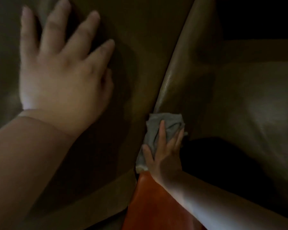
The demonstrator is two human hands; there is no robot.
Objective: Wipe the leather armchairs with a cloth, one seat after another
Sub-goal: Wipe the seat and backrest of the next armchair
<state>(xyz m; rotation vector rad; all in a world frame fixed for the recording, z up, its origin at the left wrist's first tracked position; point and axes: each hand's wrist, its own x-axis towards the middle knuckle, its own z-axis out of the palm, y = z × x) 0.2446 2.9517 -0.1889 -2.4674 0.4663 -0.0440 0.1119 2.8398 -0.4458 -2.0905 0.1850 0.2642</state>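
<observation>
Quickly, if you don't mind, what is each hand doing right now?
Left hand: open, fingers spread, flat on the brown leather.
Right hand: open, straight fingers pressing the grey cloth against the leather.

Left hand (61,77): blurred, close to the lens; forearm cut off by the left and bottom edges.
Right hand (163,156): covers the lower part of the grey cloth (163,123); forearm runs off the bottom-right corner.
Armchair leather (181,63): dim, seams and panels hard to tell apart; cut off by every edge.
Dark area (223,163) right of the right hand: contents cannot be told.
</observation>
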